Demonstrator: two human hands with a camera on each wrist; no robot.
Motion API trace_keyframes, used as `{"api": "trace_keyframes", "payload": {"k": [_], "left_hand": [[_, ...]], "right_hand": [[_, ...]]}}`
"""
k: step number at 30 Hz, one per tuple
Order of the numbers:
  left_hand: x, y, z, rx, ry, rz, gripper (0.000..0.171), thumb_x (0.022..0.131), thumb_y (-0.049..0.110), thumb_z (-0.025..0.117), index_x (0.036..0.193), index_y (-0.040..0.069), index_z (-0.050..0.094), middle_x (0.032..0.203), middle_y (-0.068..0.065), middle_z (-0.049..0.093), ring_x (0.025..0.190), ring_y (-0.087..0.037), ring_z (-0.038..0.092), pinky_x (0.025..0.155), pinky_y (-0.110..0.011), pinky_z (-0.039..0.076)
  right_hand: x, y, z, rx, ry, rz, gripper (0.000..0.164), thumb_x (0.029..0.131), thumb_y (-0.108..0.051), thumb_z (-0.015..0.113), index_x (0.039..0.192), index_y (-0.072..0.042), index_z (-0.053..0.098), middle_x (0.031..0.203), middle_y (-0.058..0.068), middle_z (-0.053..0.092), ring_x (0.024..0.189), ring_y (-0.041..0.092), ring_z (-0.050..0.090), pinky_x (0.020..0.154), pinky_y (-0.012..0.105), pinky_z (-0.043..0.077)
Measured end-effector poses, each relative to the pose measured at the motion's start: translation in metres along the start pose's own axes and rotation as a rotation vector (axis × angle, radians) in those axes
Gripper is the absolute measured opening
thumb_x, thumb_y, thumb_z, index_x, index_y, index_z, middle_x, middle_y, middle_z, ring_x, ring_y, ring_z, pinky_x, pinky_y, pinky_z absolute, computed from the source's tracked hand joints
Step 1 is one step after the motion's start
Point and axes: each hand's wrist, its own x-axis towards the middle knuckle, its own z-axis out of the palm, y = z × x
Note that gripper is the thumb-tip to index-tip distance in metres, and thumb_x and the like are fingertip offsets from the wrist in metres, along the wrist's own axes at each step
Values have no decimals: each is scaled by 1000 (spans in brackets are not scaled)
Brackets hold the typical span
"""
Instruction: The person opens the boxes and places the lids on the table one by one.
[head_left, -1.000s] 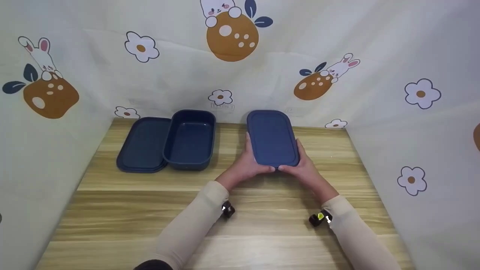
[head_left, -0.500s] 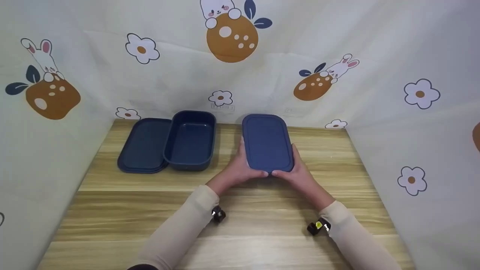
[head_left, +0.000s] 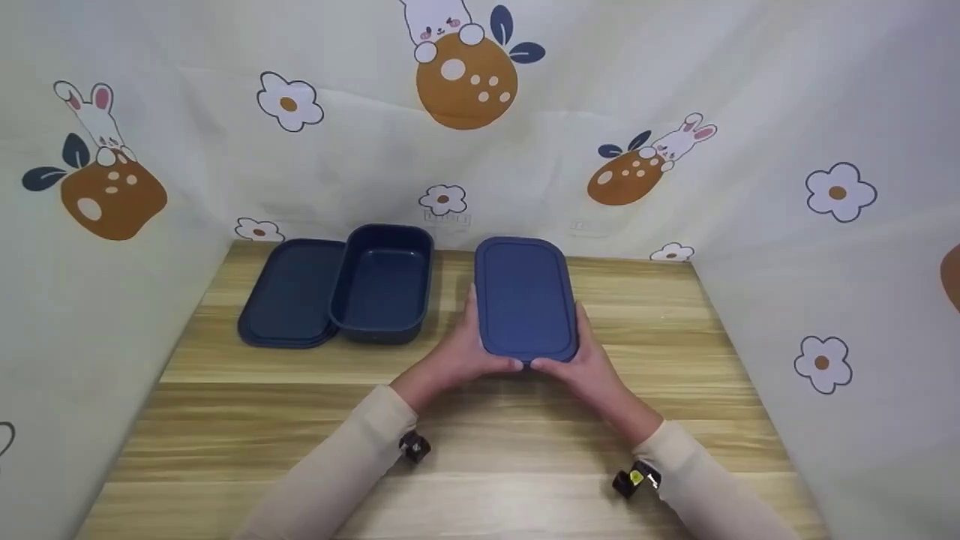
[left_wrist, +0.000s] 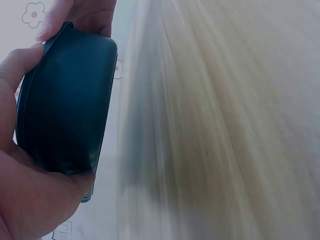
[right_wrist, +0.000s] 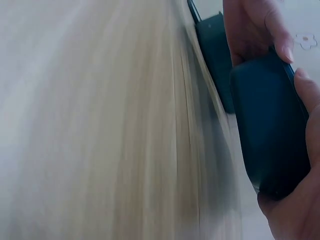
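Between both hands is a dark blue lidded food container [head_left: 525,300], its lid facing up in the head view. My left hand [head_left: 463,349] grips its left side, thumb along the near edge. The right hand [head_left: 589,360] grips the right side in the same way, and the two thumbs nearly meet. Both wrist views show the container's side wall [left_wrist: 70,100] raised above the table, with fingers curled beneath. To the left stands an open dark blue container [head_left: 382,289] with nothing inside. A matching lid [head_left: 292,292] lies beside it, its right edge against or under that container.
The wooden table [head_left: 480,465] meets a patterned cloth [head_left: 360,150] behind the containers, and cloth also hangs along both sides. A small dark camera is strapped at each wrist.
The lidded container has come nearer to me and slightly left, carried in both hands. The open container and the loose lid stay in place on the table.
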Motion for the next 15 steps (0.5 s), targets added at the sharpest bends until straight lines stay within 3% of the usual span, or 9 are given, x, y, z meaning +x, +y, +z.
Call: {"api": "trace_keyframes", "payload": {"k": [9, 15], "left_hand": [[-19, -5, -9, -8, 3, 95, 162, 68, 28, 108, 175, 8, -12, 179, -19, 26, 158, -33, 38, 131, -49, 28], [-33, -6, -16, -2, 2, 96, 162, 69, 30, 108, 175, 9, -13, 182, -18, 17, 162, -33, 30, 132, -51, 25]], "right_hand": [[-15, -4, 15, -19, -15, 20, 137, 80, -21, 103, 178, -7, 6, 179, 16, 30, 161, 28, 34, 132, 44, 25], [-22, -5, 19, -7, -72, -36, 135, 81, -22, 103, 179, -16, 11, 178, 8, 34, 161, 25, 35, 128, 27, 25]]}}
